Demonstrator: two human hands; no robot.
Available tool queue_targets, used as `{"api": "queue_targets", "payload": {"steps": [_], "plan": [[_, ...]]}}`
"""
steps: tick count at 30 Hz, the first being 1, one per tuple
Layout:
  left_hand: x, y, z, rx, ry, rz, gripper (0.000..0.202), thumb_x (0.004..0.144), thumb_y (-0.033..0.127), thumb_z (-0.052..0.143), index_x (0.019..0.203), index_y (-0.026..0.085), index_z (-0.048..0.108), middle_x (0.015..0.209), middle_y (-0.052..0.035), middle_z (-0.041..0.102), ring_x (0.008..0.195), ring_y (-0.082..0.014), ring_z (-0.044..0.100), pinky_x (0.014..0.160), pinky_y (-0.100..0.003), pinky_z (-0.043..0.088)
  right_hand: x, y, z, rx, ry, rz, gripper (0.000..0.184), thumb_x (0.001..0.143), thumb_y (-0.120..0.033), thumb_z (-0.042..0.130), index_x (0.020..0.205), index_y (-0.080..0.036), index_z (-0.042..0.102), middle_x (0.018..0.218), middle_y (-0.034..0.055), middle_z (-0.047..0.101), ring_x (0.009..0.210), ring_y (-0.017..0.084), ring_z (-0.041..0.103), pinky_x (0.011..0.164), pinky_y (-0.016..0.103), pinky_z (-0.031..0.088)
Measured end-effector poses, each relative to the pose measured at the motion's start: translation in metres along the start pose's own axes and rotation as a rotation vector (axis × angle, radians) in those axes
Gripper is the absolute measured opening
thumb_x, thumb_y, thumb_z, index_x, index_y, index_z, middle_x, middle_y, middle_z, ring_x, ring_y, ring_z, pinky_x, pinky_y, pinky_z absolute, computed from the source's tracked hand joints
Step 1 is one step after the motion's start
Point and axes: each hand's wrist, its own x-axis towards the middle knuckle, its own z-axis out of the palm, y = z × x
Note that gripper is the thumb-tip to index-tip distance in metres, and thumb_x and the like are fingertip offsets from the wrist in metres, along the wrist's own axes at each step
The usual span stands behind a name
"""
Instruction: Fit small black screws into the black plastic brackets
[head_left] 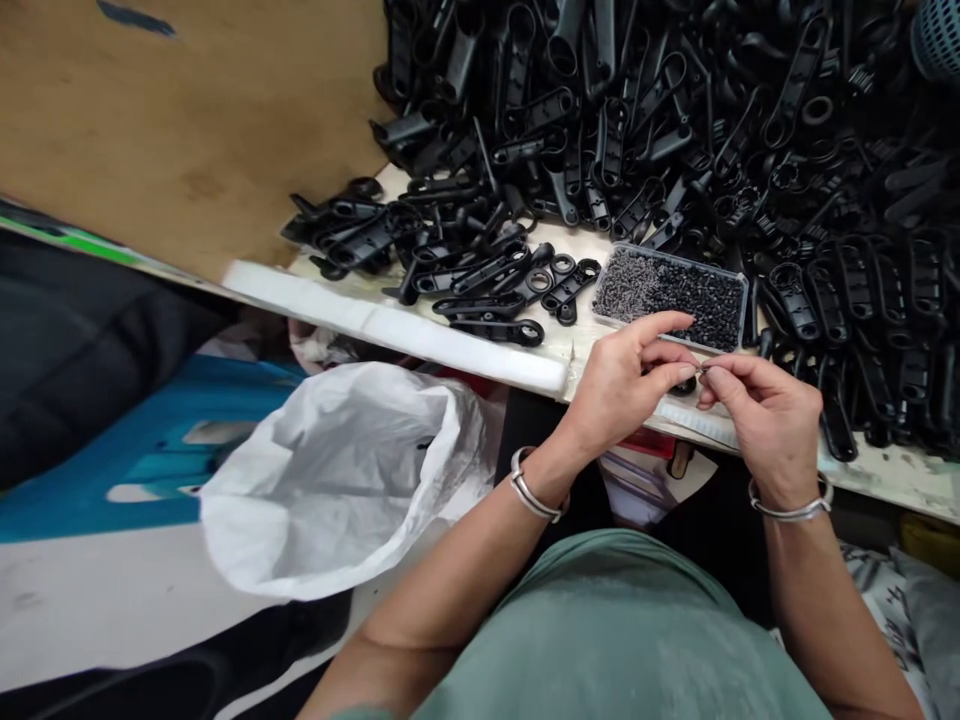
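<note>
My left hand (621,378) and my right hand (774,418) meet at the table's front edge, fingertips close together. Each is closed in a pinch, and whatever sits between the fingertips is too small to name. Just beyond them is a clear plastic box (744,312), with small grey metal-looking pieces (628,283) on its left side and small black pieces (705,300) on its right. The index finger of my left hand overlaps the box's near edge. A dark rounded part shows partly under my left fingertips.
Black plastic handle-like parts (487,270) lie loose across the table, heaped high at the back (615,130) and lined up on the right (859,285). A white foam strip (397,328) runs along the front edge. Below stands an open white sack (337,490). A blue basket (937,40) is at far right.
</note>
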Motion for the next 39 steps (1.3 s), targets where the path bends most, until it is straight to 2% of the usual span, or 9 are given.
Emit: {"api": "queue_targets", "payload": {"steps": [6, 8, 10, 15, 23, 28, 32, 39], "plan": [[-0.002, 0.001, -0.001, 0.027, -0.009, 0.004, 0.038, 0.076, 0.011, 0.070, 0.113, 0.012, 0.063, 0.082, -0.0016, 0.074, 0.078, -0.0115, 0.070, 0.081, -0.023, 0.055, -0.001, -0.005, -0.003, -0.290, -0.016, -0.286, 0.011, 0.090, -0.021, 0.062, 0.088, -0.022, 0.073, 0.075, 0.0005, 0.070, 0.062, 0.014, 0.063, 0.066, 0.029, 0.055], [-0.003, 0.001, -0.001, 0.029, -0.007, 0.003, 0.037, 0.076, 0.011, 0.070, 0.113, 0.013, 0.063, 0.082, -0.0011, 0.074, 0.078, -0.0114, 0.070, 0.082, -0.023, 0.055, -0.002, -0.006, -0.003, -0.310, -0.018, -0.329, 0.011, 0.091, -0.020, 0.062, 0.089, -0.022, 0.073, 0.078, 0.0011, 0.071, 0.064, 0.015, 0.064, 0.068, 0.029, 0.055], [-0.003, 0.000, -0.001, 0.014, -0.004, 0.003, 0.038, 0.076, 0.011, 0.070, 0.113, 0.013, 0.063, 0.081, -0.0008, 0.074, 0.078, -0.0112, 0.070, 0.082, -0.023, 0.055, -0.002, -0.005, -0.003, -0.253, -0.010, -0.292, 0.010, 0.089, -0.019, 0.064, 0.089, -0.022, 0.073, 0.077, 0.0005, 0.071, 0.063, 0.014, 0.065, 0.066, 0.028, 0.056], [-0.004, 0.000, 0.001, 0.002, 0.004, 0.000, 0.038, 0.076, 0.011, 0.069, 0.113, 0.013, 0.062, 0.082, -0.0013, 0.075, 0.079, -0.0117, 0.071, 0.082, -0.023, 0.056, -0.004, 0.000, -0.001, -0.033, -0.002, -0.066, 0.006, 0.084, -0.023, 0.071, 0.089, -0.022, 0.075, 0.070, -0.0012, 0.069, 0.060, 0.015, 0.066, 0.061, 0.027, 0.057], [-0.006, 0.002, 0.000, 0.083, 0.004, 0.029, 0.037, 0.076, 0.011, 0.069, 0.113, 0.013, 0.064, 0.082, -0.0022, 0.076, 0.078, -0.0127, 0.071, 0.082, -0.024, 0.057, -0.003, 0.005, -0.002, -0.085, -0.009, -0.145, 0.006, 0.085, -0.022, 0.071, 0.089, -0.023, 0.075, 0.076, -0.0010, 0.071, 0.064, 0.014, 0.066, 0.064, 0.027, 0.057], [-0.007, 0.001, 0.002, 0.111, 0.024, 0.041, 0.038, 0.077, 0.009, 0.069, 0.114, 0.013, 0.064, 0.084, -0.0020, 0.076, 0.081, -0.0131, 0.072, 0.086, -0.025, 0.057, -0.006, 0.002, 0.000, -0.160, 0.041, -0.125, 0.006, 0.086, -0.026, 0.071, 0.085, -0.021, 0.074, 0.068, -0.0016, 0.069, 0.058, 0.014, 0.064, 0.060, 0.027, 0.055], [-0.007, 0.003, 0.002, 0.199, 0.061, 0.085, 0.035, 0.078, 0.008, 0.069, 0.112, 0.016, 0.067, 0.085, -0.0013, 0.076, 0.082, -0.0140, 0.072, 0.089, -0.026, 0.056, -0.007, -0.006, 0.004, -0.335, 0.049, -0.235, 0.011, 0.090, -0.028, 0.064, 0.087, -0.022, 0.073, 0.075, 0.0005, 0.071, 0.061, 0.016, 0.067, 0.063, 0.029, 0.057], [-0.006, -0.001, -0.003, 0.243, 0.086, 0.106, 0.034, 0.079, 0.008, 0.068, 0.112, 0.016, 0.067, 0.087, -0.0015, 0.076, 0.084, -0.0157, 0.072, 0.089, -0.028, 0.056, 0.005, -0.011, 0.009, -0.569, -0.009, -0.497, 0.016, 0.092, -0.019, 0.056, 0.083, -0.021, 0.069, 0.080, 0.0029, 0.072, 0.068, 0.016, 0.068, 0.070, 0.027, 0.055]]}}
